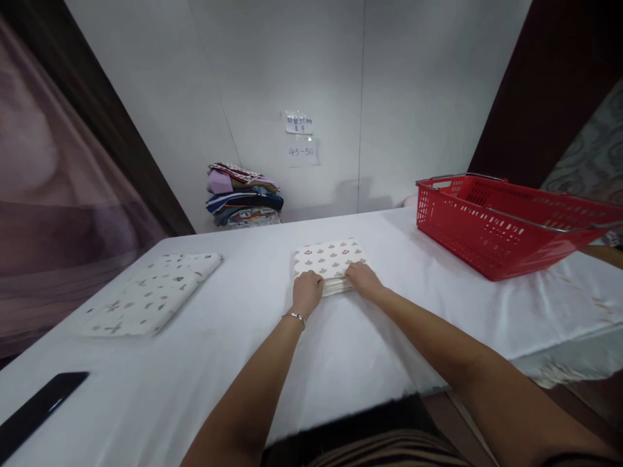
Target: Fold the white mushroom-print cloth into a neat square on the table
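Observation:
A folded white cloth (328, 257) with small grey and red prints lies in the middle of the table, its stacked layers showing along the near edge. My left hand (307, 292) grips its near left corner, fingers curled over the edge. At the near right corner, my right hand (364, 280) pinches the cloth in the same way. Both thumbs are partly hidden. Further left lies another folded white cloth (153, 295) with scattered dark prints, untouched by either hand.
A red plastic basket (467, 235) with metal handles stands on the right of the white-covered table (243, 363). Several folded fabrics (246, 198) are piled by the back wall, near handwritten paper signs (302, 152). A flat black object (43, 408) lies at the near left.

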Available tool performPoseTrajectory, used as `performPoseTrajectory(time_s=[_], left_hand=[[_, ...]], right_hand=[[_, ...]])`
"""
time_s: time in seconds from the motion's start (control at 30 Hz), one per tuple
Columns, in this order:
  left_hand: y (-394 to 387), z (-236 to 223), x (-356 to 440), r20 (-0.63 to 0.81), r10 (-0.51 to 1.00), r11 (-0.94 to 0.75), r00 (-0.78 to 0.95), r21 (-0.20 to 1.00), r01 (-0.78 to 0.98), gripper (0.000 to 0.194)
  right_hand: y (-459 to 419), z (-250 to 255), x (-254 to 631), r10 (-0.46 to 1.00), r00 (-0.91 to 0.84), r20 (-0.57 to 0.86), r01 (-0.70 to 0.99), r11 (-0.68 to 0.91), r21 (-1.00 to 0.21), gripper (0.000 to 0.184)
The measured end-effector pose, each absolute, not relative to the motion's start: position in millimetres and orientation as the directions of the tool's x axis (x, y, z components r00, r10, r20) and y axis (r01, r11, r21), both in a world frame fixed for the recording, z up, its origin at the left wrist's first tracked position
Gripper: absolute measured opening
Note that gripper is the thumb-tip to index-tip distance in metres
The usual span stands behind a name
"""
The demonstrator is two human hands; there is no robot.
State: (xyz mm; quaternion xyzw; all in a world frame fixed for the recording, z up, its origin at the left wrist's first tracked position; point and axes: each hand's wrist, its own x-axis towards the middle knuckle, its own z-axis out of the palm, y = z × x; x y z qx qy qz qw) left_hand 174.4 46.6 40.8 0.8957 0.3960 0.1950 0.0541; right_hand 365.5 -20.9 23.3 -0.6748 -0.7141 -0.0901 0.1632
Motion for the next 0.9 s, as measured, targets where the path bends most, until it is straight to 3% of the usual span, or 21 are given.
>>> performPoseTrajectory(time_s=[0.1,0.33,0.9], left_hand=[[42,34,169,0.403,0.665,-0.740,0.629,0.236,0.630,0.024],[42,18,159,0.406,0.564,-0.819,0.719,0.162,0.551,0.021],[45,16,157,0.362,0.566,-0.819,0.741,0.140,0.557,0.022]], right_hand=[[-27,19,367,0.911,-0.056,0.408,0.991,0.102,-0.091,0.019],[-37,12,372,0.890,-0.177,0.421,0.972,0.225,-0.066,0.020],[-37,0,383,0.855,-0.180,0.487,0.940,0.295,-0.171,0.025]])
